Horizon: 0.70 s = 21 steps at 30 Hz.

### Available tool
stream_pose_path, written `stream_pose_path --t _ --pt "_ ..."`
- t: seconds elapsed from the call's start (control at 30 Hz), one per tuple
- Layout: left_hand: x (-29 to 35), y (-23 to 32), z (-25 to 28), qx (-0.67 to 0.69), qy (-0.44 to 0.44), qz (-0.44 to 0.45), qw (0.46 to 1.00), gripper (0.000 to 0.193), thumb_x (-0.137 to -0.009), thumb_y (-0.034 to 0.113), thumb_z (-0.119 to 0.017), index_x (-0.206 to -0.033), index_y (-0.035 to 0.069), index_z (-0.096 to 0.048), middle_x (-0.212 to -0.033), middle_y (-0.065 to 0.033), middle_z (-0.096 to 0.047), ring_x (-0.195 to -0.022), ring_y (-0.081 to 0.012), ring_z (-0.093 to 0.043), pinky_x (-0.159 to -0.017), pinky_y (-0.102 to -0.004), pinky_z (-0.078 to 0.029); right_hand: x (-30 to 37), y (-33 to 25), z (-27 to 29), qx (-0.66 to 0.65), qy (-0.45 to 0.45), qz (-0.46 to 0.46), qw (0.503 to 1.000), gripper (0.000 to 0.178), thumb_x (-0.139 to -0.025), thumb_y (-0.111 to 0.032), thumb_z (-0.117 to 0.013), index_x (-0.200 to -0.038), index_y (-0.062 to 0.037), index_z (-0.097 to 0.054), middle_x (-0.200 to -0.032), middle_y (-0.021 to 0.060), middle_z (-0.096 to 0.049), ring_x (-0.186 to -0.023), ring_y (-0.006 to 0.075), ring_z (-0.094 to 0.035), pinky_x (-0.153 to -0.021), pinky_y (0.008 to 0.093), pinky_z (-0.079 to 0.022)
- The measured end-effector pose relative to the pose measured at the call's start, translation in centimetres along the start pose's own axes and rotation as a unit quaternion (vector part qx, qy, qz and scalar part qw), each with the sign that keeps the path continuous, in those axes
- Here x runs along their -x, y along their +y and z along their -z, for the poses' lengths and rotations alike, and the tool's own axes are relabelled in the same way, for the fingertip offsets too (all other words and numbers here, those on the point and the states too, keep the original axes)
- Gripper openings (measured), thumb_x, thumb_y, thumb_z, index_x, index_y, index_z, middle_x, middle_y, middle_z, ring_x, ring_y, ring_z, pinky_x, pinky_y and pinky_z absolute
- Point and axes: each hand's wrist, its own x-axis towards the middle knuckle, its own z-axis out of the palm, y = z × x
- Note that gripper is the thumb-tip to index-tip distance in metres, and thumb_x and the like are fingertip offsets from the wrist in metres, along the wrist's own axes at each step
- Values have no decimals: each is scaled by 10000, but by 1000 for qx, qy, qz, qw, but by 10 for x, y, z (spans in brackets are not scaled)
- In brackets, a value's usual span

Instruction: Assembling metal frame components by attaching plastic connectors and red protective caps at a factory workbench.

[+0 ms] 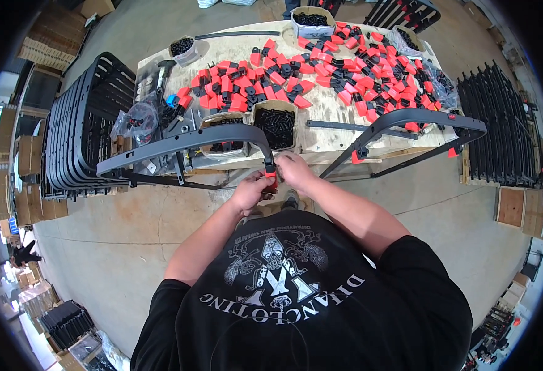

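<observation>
A black curved tubular frame (185,142) hangs over the near edge of the workbench, one end pointing toward me. At that end sits a red-and-black plastic piece (271,180), pinched in the fingers of my left hand (251,193). Just right of the frame's end, my right hand (295,172) has its fingers curled together; what they grip is too small to make out. A second black frame (401,117) lies on the bench's right side, with red pieces (356,158) on it. An open box of small black parts (275,127) stands just beyond my hands.
Loose red-and-black pieces (246,83) cover much of the wooden bench (321,137). A hammer (164,73) and plastic bags lie at its left. Black frames (80,130) are stacked at the left, with more black racks (494,117) at the right. A tub of black parts (183,49) stands farther back.
</observation>
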Motion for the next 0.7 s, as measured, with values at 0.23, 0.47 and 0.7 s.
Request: stream_pose_path --t 0.23,0.47,0.7 --pt "6 6 -2 -11 8 10 1000 299 -996 208 -624 -1245 50 -570 -1011 -71 -675 -871 -177 -656 -737 -305 -532 -2 -1 -3 6 8 -26 1000 350 -987 -298 -513 -929 13 -661 -808 90 -621 -747 191 -553 -705 374 -463" --pt "8 11 -2 -11 2 14 1000 352 -987 176 -617 -1285 11 -533 -1122 -105 -658 -949 -223 -666 -768 -335 -542 10 -15 1 50 5 -56 997 306 -1008 -346 -506 -918 -79 -623 -804 33 -592 -704 151 -540 -652 333 -443" --pt "22 16 19 -267 122 -133 947 323 -949 149 -660 -1212 -31 -605 -1029 -90 -685 -866 -156 -650 -752 -305 -536 43 -23 27 -341 -267 -143 890 619 -1020 -591 -415 -1086 -14 -627 -1009 174 -701 -955 312 -701 -839 463 -552"
